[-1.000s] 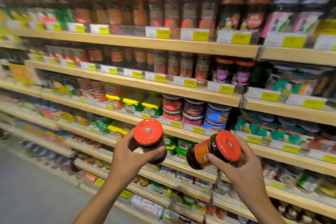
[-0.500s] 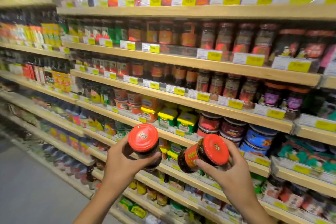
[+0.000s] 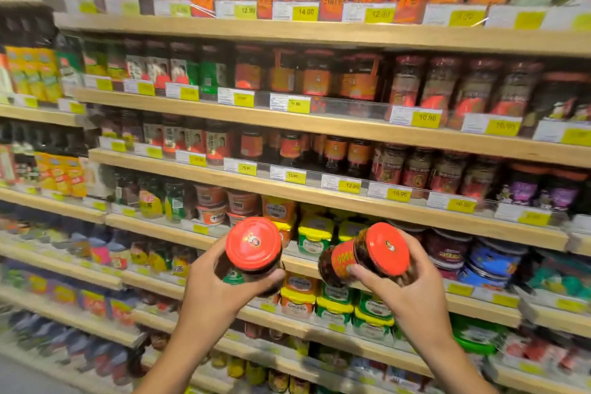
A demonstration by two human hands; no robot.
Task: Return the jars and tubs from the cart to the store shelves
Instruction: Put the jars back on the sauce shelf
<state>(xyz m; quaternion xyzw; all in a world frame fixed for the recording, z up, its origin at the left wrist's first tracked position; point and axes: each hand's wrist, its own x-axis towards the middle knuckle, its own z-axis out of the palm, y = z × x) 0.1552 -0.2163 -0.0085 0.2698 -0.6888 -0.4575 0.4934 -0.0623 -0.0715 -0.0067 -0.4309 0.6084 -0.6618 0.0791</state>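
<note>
Here, left jar (image 3: 254,253) within left-hand fingers (image 3: 271,277); right likewise.

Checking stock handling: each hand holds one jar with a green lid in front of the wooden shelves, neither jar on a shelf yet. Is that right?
Not quite: the lids are red, not green. The head view shows the left hand gripping one red-lidded jar and the right hand gripping the other jar, tilted on its side. Both are held in front of the wooden shelves, neither on a shelf yet.
</note>
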